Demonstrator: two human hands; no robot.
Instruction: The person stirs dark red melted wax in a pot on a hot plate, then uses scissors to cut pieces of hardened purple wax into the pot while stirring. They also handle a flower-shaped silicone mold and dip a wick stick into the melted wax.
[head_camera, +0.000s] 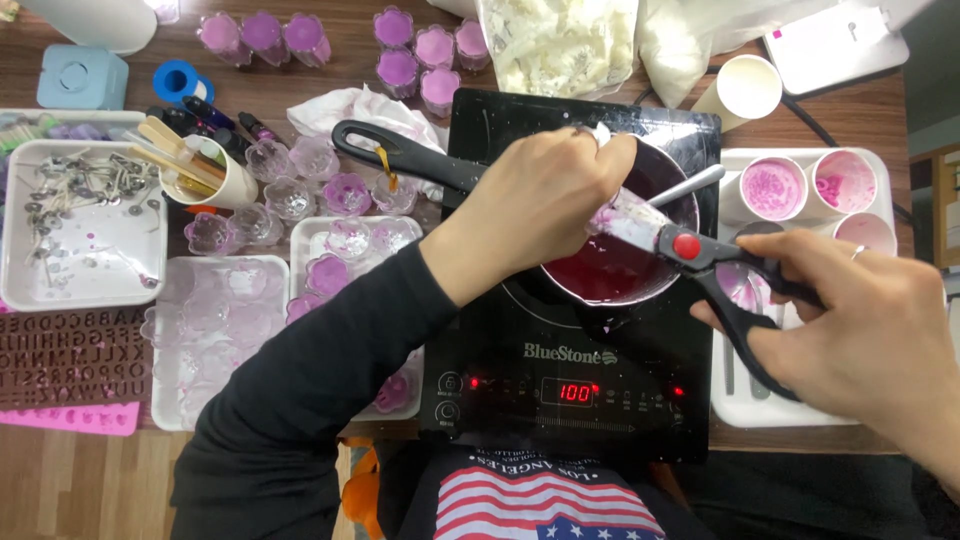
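At frame centre, the left hand (545, 195) is pinching a white chunk (603, 135) over the pan (625, 270); fingers closed. At right, the right hand (860, 320) is gripping black scissors (700, 250), blades shut.

Left arm (330, 370): long black sleeve, snug knit, soft folds along forearm, cuff ending at wrist. Left hand (540, 200): bare, no glove, pale ring (small, partly hidden) on one finger (590, 132). Right hand (860, 330): bare, thin silver band (858, 252) on one finger, wrist bare (no sleeve in view on this side). Torso (550, 500): dark top, chest print of flag pattern, red and white stripes, blue field with white stars, line of white lettering above it.
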